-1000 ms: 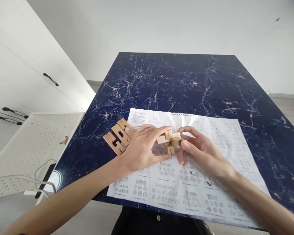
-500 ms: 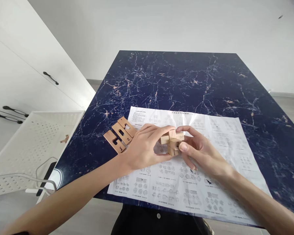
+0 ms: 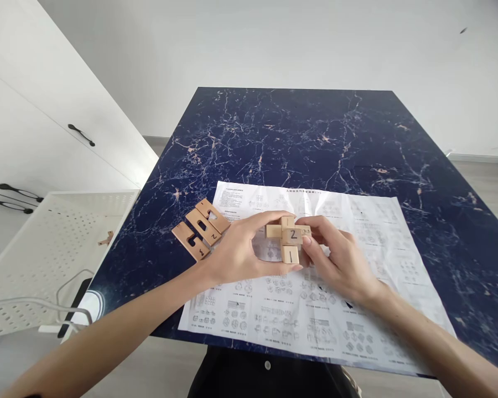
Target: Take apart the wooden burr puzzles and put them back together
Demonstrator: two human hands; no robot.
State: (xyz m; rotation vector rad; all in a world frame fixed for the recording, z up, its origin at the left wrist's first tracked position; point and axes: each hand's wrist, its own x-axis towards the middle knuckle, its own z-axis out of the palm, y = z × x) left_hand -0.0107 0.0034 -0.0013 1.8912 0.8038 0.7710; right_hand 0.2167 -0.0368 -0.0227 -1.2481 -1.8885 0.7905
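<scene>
Between my two hands, just above the paper, is a wooden interlocking puzzle [image 3: 291, 236] of crossed blocks marked with numbers such as 1 and 2. My left hand [image 3: 240, 246] grips its top and bottom between fingers and thumb. From the other side, my right hand [image 3: 340, 251] pinches the block end on the right, with the thumb beside the 2. Left of my left hand lie three flat wooden pieces with cut-out slots: one marked 3 [image 3: 191, 241], one marked 2 [image 3: 203, 225] and one at the back [image 3: 213, 215].
A printed instruction sheet [image 3: 236, 315] with puzzle diagrams lies creased under my hands on the dark blue marbled table [image 3: 290, 138]. Left of the table stands a white perforated rack [image 3: 45, 249] with a cable [image 3: 33, 301] and a small wooden piece [image 3: 106, 239]. White cabinets [image 3: 37, 105] stand behind it.
The wooden puzzle has been turned so that the faces marked 2 and 1 now point toward me. Both hands still hold it; the flat pieces stay on the table.
</scene>
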